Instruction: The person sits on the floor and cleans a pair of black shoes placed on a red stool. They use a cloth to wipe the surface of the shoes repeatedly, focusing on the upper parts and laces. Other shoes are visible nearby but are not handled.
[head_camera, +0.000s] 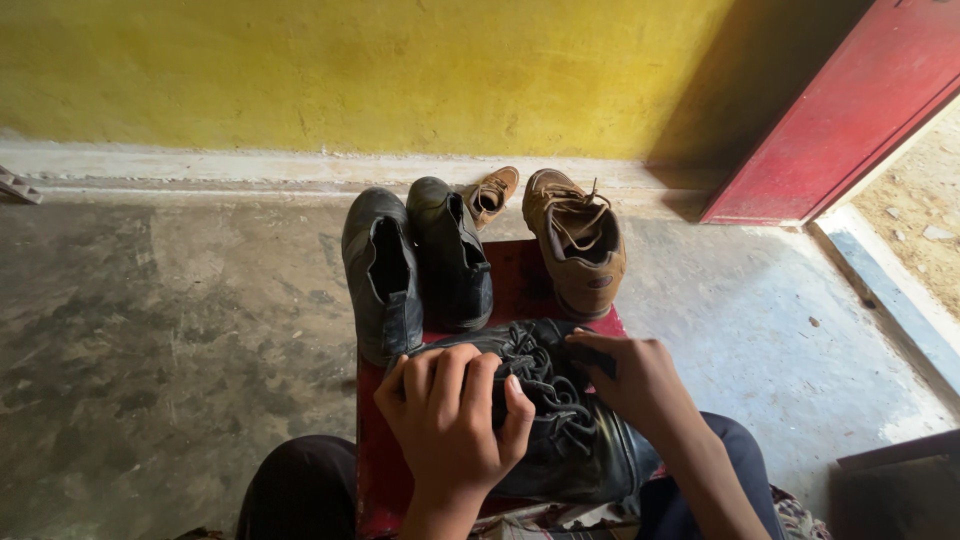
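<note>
**Laced shoe could slide off the near edge**

The black lace-up shoe (560, 420) lies at the red bench's (520, 280) near edge, across the knees. Left hand (450, 420) fingers are curled tight on its upper; right hand (630, 385) fingers pinch the laces (545, 385). A hard tug might jolt the black boots (415, 265) and tan shoe (580, 240) crowding the far edge.

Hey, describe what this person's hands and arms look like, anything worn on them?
Both the left hand and the right hand are bare: no gloves, rings, watch or bracelets show. The forearms are uncovered too, with no sleeves in view.
</note>
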